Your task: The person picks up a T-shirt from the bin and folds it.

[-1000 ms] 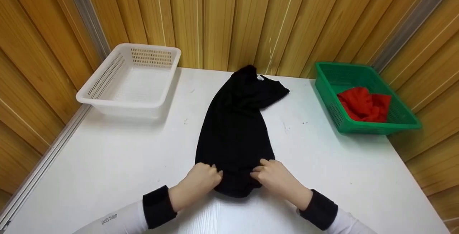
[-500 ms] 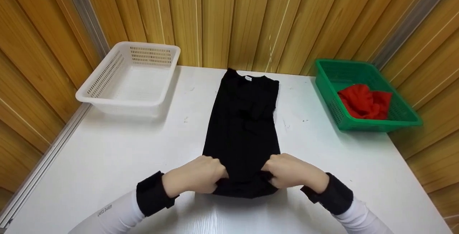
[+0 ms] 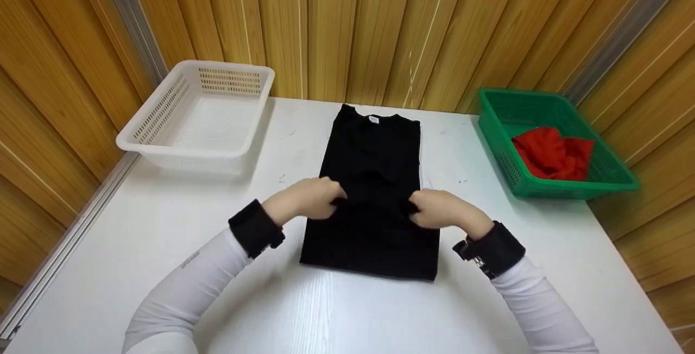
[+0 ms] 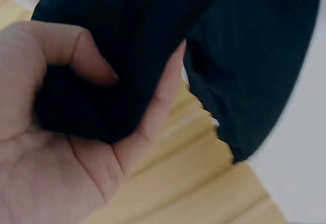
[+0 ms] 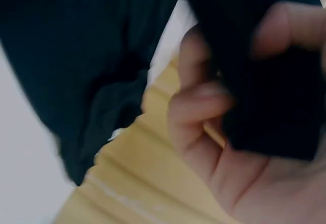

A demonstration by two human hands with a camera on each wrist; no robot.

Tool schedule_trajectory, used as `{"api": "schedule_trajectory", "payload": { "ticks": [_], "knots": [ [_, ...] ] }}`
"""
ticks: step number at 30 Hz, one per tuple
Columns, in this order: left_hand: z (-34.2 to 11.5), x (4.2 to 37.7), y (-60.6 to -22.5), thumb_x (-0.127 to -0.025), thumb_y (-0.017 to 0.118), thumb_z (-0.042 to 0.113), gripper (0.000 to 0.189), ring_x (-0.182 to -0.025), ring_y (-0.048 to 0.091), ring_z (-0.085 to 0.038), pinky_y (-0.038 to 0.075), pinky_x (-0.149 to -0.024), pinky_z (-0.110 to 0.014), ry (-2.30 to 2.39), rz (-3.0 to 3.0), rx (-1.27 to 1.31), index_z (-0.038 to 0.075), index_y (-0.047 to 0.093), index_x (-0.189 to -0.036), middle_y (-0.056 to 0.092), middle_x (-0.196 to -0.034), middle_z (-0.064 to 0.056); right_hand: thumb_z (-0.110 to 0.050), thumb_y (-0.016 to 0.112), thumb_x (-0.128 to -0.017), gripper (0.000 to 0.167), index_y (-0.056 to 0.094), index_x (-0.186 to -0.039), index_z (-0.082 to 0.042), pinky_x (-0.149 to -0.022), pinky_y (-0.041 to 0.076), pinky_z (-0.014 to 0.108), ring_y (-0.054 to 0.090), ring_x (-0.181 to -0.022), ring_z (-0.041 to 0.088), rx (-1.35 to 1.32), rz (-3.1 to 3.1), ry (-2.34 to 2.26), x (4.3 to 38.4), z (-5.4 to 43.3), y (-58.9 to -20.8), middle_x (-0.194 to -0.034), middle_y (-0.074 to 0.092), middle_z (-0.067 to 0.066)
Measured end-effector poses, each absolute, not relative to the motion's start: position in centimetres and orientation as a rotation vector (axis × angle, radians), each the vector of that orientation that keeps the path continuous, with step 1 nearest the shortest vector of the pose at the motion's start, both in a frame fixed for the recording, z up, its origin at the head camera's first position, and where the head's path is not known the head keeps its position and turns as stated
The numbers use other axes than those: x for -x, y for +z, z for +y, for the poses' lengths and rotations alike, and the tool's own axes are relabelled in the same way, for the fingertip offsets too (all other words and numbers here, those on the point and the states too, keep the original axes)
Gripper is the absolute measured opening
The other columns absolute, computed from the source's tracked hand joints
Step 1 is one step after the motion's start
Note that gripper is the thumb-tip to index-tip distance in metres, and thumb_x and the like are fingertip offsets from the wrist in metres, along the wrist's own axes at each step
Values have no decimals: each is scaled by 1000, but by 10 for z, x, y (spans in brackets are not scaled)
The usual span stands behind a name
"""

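A black T-shirt (image 3: 369, 245) lies lengthwise on the table, its neckline with a small white label at the far end. Its lower part is doubled over, with a straight fold along the near edge. My left hand (image 3: 320, 196) pinches the lifted hem at its left side; in the left wrist view the thumb presses the black cloth (image 4: 137, 46) against the fingers. My right hand (image 3: 438, 208) pinches the hem's right side, and the right wrist view shows the cloth (image 5: 275, 112) between thumb and fingers. Both hands are above the middle of the shirt.
A white plastic basket (image 3: 184, 153) stands at the back left. At the back right is a green basket (image 3: 575, 188) with a red cloth (image 3: 551, 153) inside. A wood-patterned wall (image 3: 326, 28) rises behind the white table (image 3: 260, 305).
Both hands have carried the hem up and away from the near edge, folding the lower part over. The shirt, earlier skewed and bunched at the top, now lies straighter.
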State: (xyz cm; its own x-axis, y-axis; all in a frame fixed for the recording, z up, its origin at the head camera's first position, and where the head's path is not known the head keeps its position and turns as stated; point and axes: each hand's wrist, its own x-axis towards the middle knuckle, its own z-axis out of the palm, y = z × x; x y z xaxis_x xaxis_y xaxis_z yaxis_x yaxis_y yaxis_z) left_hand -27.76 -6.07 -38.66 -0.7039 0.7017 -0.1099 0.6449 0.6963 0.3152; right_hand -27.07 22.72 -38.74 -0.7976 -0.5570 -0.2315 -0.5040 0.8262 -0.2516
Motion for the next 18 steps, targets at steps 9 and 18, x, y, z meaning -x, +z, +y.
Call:
{"api": "schedule_trajectory", "payload": {
  "ticks": [9, 18],
  "knots": [
    [-71, 353, -438, -92, 54, -7, 39, -123, 66, -37, 52, -109, -47, 762, 2832, -758, -1, 68, -128, 70, -131, -21, -4, 60, -92, 44, 60, -133, 10, -101, 53, 57, 65, -116, 47, 530, 2908, -518, 342, 246, -438, -133, 64, 33],
    [-77, 371, -469, -99, 59, 1, 31, -127, 64, -37, 50, -111, -48, 966, 2851, -624, 2, 65, -130, 68, -134, -20, -8, 62, -92, 42, 60, -128, 14, -98, 53, 57, 66, -106, 47, 382, 2915, -634, 355, 253, -459, -128, 64, 37]
  ]
}}
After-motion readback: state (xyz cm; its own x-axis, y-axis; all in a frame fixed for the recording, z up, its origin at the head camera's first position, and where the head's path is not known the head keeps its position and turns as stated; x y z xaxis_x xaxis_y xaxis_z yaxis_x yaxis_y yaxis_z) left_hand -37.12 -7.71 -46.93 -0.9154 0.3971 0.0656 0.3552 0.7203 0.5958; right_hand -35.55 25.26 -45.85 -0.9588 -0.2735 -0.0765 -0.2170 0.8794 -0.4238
